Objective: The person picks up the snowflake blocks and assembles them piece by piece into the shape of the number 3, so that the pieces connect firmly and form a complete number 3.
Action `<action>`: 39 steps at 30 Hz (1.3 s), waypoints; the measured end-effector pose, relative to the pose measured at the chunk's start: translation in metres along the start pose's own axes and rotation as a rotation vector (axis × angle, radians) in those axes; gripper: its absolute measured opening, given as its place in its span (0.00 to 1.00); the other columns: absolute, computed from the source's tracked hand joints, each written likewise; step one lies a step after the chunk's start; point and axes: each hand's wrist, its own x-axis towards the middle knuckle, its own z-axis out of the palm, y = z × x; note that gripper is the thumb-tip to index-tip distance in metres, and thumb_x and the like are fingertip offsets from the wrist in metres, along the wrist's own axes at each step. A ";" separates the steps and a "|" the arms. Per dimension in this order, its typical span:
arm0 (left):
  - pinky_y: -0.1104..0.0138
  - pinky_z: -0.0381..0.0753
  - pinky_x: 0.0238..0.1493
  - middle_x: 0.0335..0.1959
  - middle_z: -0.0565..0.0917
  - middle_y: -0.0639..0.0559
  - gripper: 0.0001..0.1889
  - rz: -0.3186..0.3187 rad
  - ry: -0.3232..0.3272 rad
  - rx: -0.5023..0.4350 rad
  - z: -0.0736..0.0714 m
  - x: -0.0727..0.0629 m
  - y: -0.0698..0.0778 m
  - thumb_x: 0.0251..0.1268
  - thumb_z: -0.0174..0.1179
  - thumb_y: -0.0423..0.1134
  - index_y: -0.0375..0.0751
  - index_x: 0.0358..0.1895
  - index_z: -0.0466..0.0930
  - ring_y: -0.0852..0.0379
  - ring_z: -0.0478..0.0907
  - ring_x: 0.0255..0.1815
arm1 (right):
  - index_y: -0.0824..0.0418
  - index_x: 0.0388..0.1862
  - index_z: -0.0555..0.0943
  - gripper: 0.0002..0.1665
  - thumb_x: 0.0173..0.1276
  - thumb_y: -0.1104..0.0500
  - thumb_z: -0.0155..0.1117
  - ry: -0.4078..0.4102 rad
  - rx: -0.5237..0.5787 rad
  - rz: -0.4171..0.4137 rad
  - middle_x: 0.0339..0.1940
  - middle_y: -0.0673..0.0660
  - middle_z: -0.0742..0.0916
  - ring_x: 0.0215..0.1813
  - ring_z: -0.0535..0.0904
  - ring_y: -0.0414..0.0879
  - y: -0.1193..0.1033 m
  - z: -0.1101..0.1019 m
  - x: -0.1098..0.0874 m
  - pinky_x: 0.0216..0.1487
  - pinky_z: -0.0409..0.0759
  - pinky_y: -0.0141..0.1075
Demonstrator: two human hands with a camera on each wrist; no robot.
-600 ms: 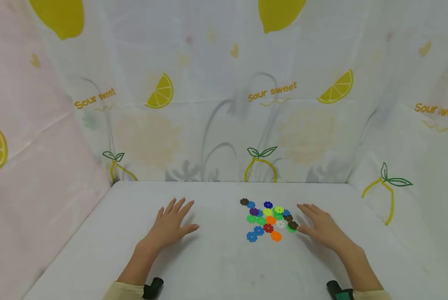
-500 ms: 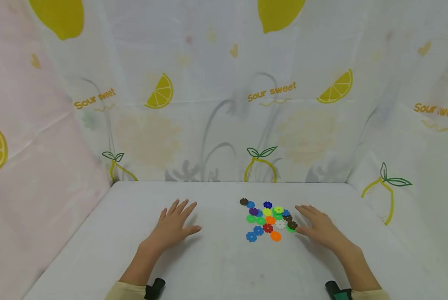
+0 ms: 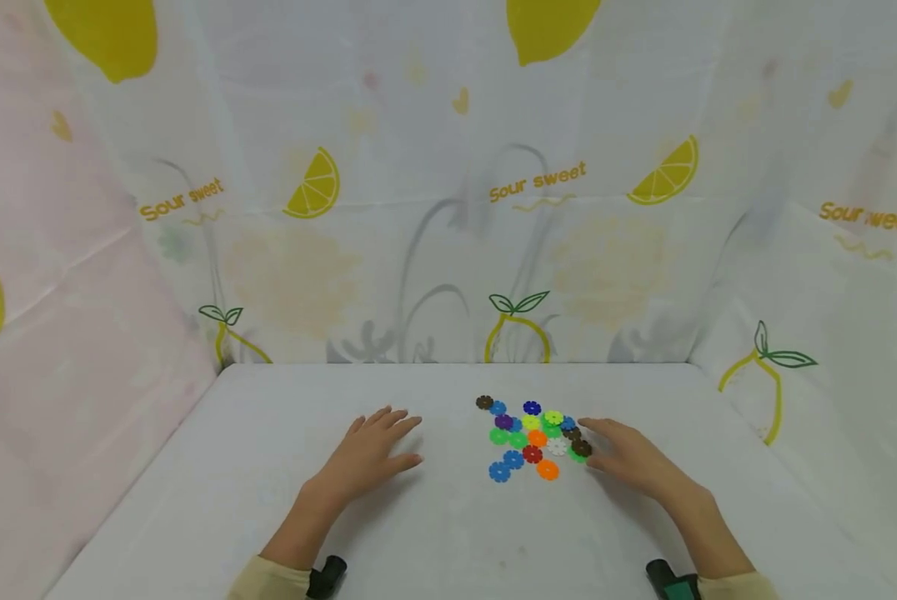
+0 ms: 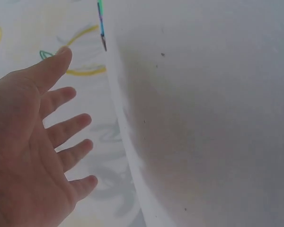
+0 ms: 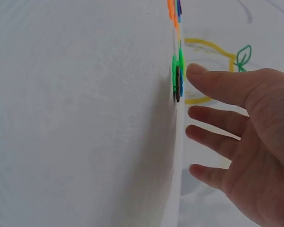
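Head view: the left hand (image 3: 373, 450) and the right hand (image 3: 632, 457) are well apart over a white table (image 3: 448, 525), their fingers loosely outstretched. Between them, much nearer the right hand, lies a loose group of colourful flat discs (image 3: 537, 437), some overlapping. Right beside the right fingertips, a brown disc (image 3: 581, 448) lies partly over a green one; whether the fingers touch them, I cannot tell. On the side toward the left thumb are two blue discs (image 3: 499, 472). Beyond both hands hangs a pale cloth (image 3: 388, 275) printed with lemons and the words "Sour sweet". Beige sleeves (image 3: 268, 581) show behind the hands.

Left wrist view: the left palm faces the camera, thumb and fingers spread. A thin strip of discs, seen edge-on, shows above the thumb tip.

Right wrist view: the right thumb points at the discs, edge-on and just beside its tip. Three fingers stretch out below the thumb, apart from one another.
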 end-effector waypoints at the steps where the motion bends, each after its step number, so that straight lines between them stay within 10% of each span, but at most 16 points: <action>1: 0.38 0.54 0.74 0.73 0.71 0.47 0.31 0.008 -0.001 0.007 0.001 0.001 0.002 0.66 0.61 0.58 0.54 0.71 0.71 0.42 0.60 0.78 | 0.65 0.66 0.74 0.32 0.63 0.61 0.69 -0.006 -0.001 -0.004 0.65 0.67 0.80 0.67 0.73 0.67 -0.001 0.000 0.001 0.66 0.71 0.62; 39: 0.64 0.81 0.43 0.48 0.84 0.54 0.24 0.126 -0.150 0.128 0.032 0.042 0.080 0.59 0.68 0.56 0.55 0.58 0.83 0.58 0.79 0.46 | 0.61 0.44 0.85 0.16 0.57 0.74 0.68 -0.032 -0.026 0.005 0.33 0.50 0.82 0.38 0.74 0.44 -0.021 0.009 0.008 0.44 0.81 0.40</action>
